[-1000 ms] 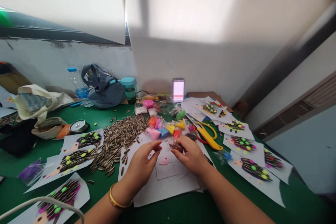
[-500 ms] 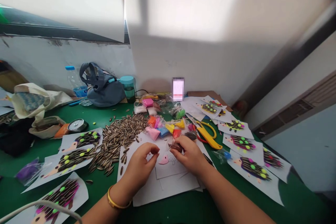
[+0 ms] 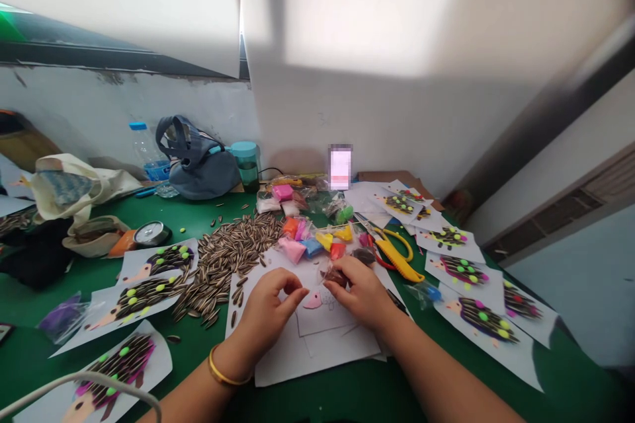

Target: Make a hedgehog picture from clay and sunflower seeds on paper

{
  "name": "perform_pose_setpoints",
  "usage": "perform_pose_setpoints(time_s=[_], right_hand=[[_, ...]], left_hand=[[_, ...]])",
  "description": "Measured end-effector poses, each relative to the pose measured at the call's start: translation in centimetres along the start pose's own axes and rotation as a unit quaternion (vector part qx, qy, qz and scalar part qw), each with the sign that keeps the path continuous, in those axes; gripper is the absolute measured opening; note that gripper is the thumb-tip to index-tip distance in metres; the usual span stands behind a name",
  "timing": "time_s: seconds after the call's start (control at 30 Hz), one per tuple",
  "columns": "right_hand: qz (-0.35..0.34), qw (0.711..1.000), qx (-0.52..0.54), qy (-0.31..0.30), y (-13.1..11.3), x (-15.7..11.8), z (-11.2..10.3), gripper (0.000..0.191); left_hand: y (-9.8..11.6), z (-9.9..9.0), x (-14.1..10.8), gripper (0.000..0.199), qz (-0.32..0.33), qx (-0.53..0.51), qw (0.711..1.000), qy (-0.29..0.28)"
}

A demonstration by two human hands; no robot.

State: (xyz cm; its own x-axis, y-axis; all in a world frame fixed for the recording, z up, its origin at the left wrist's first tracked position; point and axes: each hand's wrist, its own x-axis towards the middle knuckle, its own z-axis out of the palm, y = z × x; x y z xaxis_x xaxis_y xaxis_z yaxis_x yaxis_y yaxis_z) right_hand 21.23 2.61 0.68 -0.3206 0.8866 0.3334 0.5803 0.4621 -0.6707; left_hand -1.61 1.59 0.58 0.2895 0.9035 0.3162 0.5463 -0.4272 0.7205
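Observation:
My right hand (image 3: 361,296) pinches a small clear packet of brown clay (image 3: 332,276) above the white paper (image 3: 278,367). Thumb and forefinger of my left hand (image 3: 268,307) are pressed together just left of it; anything between them is too small to make out. Between the hands, a smaller sheet carries a pink clay hedgehog face (image 3: 312,301) with a dark eye and a pencilled body beside it. Beyond my hands lie bagged clays, among them a yellow packet (image 3: 325,241), a blue packet (image 3: 311,248) and a pink packet (image 3: 292,250).
Sunflower seeds (image 3: 233,241) form a heap left of the paper. Finished hedgehog pictures (image 3: 483,324) lie on both sides. Yellow-handled scissors (image 3: 397,258) rest at right. A lit phone (image 3: 340,168), a lidded cup (image 3: 247,168) and a blue bag (image 3: 201,168) stand along the wall.
The whole view has shifted slightly, so things appear a little further right. Both hands keep almost the same pose, the right one still on the brown clay packet.

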Motion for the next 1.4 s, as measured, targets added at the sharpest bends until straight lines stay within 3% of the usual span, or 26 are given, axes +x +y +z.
perform_pose_setpoints(time_s=[0.13, 0.3, 0.47, 0.63, 0.83, 1.0, 1.2, 1.4], right_hand=[[-0.001, 1.0, 0.0, -0.002, -0.1, 0.0, 0.0, 0.008], [-0.003, 1.0, 0.003, 0.0, 0.1, 0.0, 0.1, 0.006], [-0.006, 1.0, -0.002, 0.006, 0.1, -0.1, 0.0, 0.007], [-0.008, 1.0, -0.007, 0.008, 0.2, -0.1, 0.1, 0.007], [0.001, 1.0, -0.01, 0.009, 0.5, 0.0, 0.1, 0.008], [0.007, 1.0, -0.01, 0.012, 0.5, 0.1, -0.1, 0.007], [0.032, 0.999, -0.011, 0.018, 1.1, 0.4, -0.6, 0.011], [0.067, 0.996, 0.009, 0.05, 2.4, 0.9, -1.0, 0.01]], left_hand=[[-0.1, 0.0, 0.0, 0.035, 0.009, 0.012, 1.0, -0.005], [-0.4, 0.0, 0.1, 0.014, 0.016, 0.018, 1.0, -0.02], [-0.1, -0.1, 0.2, 0.024, 0.022, 0.072, 0.995, -0.066], [-0.2, -0.1, 0.4, 0.004, 0.015, 0.094, 0.992, -0.08], [-0.6, -0.3, 0.5, 0.022, 0.033, 0.146, 0.982, -0.114], [-0.2, -0.4, 0.4, 0.003, 0.027, 0.157, 0.981, -0.11], [-0.2, -0.4, 0.4, 0.018, 0.044, 0.152, 0.978, -0.136], [-0.5, -0.3, 0.3, 0.012, 0.052, 0.145, 0.979, -0.13]])
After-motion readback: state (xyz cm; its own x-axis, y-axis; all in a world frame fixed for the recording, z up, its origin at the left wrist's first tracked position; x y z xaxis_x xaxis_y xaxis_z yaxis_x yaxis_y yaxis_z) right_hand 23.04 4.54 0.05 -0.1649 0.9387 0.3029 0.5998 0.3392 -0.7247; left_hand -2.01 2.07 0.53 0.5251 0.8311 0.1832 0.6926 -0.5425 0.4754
